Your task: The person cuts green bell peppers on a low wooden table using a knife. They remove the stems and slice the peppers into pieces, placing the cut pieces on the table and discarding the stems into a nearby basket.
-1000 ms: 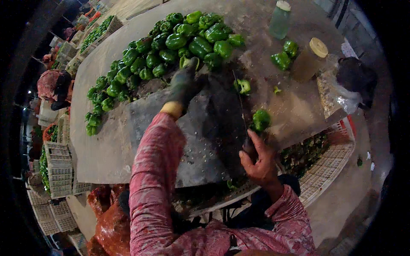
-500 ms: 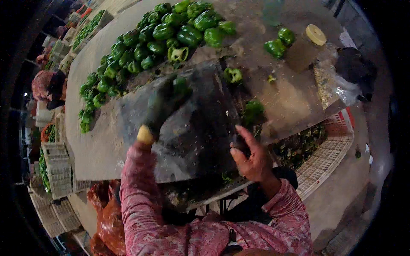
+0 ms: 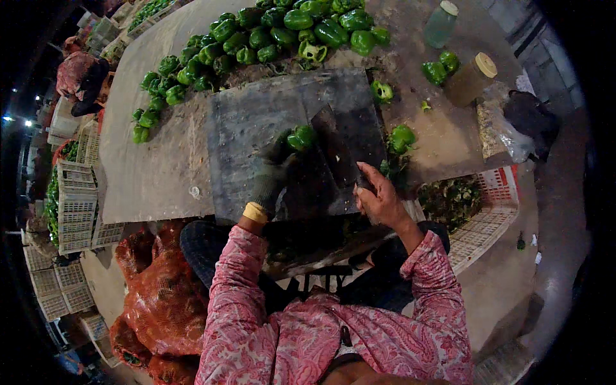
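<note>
My left hand (image 3: 274, 172), in a dark knit glove with a yellow cuff, is closed round a green bell pepper (image 3: 301, 138) over the dark board (image 3: 240, 138). The pepper's glossy side faces right, past the gloved fingers. My bare right hand (image 3: 380, 197) grips the handle of a broad, dark-bladed knife (image 3: 335, 151). Its blade points away and to the left, a short way right of the pepper. A cut pepper (image 3: 382, 92) lies beyond the board's right edge, and another green pepper (image 3: 402, 138) sits to the right of the knife.
A heap of green peppers (image 3: 260, 37) lines the table's far side. Two jars (image 3: 441, 25) and a plastic bag (image 3: 523, 133) stand at the right. A white crate (image 3: 484, 234) with trimmings is at lower right, red mesh sacks (image 3: 160, 298) at lower left. Another person (image 3: 80, 77) works far left.
My left hand has come back from beside the heap, nearer and to the right, with the pepper in it. The knife blade now shows clearly. The whole view has shifted.
</note>
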The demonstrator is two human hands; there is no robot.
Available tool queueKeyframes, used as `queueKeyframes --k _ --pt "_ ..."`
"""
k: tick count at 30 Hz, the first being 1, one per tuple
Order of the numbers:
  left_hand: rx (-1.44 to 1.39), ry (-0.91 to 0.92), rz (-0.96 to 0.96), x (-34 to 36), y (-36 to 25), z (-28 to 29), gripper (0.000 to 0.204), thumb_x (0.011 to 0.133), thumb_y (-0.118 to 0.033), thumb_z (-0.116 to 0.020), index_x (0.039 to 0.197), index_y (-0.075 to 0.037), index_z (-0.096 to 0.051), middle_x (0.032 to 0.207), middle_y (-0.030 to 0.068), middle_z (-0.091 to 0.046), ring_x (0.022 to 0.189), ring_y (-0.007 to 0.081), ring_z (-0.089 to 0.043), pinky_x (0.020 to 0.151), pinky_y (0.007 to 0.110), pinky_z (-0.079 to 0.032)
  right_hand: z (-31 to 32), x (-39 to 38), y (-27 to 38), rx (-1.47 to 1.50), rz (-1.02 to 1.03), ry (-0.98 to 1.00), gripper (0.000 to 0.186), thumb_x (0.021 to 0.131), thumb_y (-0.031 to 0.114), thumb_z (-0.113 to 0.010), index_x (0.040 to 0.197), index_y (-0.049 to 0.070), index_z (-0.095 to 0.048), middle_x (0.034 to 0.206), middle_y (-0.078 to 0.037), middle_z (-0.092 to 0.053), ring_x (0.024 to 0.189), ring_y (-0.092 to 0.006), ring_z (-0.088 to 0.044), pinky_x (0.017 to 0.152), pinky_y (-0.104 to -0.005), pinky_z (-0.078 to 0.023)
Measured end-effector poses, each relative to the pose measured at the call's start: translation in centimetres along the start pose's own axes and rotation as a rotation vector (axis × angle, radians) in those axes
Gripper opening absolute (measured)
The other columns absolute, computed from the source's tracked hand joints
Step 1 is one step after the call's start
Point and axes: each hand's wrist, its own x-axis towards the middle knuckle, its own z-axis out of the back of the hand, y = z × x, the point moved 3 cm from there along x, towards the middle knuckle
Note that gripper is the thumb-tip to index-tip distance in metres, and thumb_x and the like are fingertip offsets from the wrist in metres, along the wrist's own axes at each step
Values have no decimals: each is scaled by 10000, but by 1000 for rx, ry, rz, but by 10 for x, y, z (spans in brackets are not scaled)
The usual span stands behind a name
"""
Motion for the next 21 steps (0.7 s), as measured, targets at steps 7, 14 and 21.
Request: queueKeyframes --k 7,14,21 --pt "-45 -28 -11 4 2 2 499 898 -69 -633 1361 -5 -461 1299 139 -566 1174 205 -550 1010 342 -436 -22 -35 26 -550 316 -165 504 874 153 -613 1326 -15 -466 1165 -264 -604 1037 -391 -624 852 -405 -508" --pt "-95 -118 28 18 20 -3 433 884 -61 -654 1291 -9 -515 1246 100 -599 1129 187 -574 994 319 -444 -42 -21 45 -649 381 -119 504 888 73 -599 1358 -19 -444 1191 -240 -607 1056 -289 -632 851 -336 -491" --pt "28 -81 73 28 52 5 400 868 -69 -670 1243 -14 -545 1191 99 -628 1079 189 -600 952 314 -468 -52 -1 70 -697 436 -60 492 892 78 -587 1348 -40 -447 1169 -260 -607 1025 -321 -638 827 -361 -500"
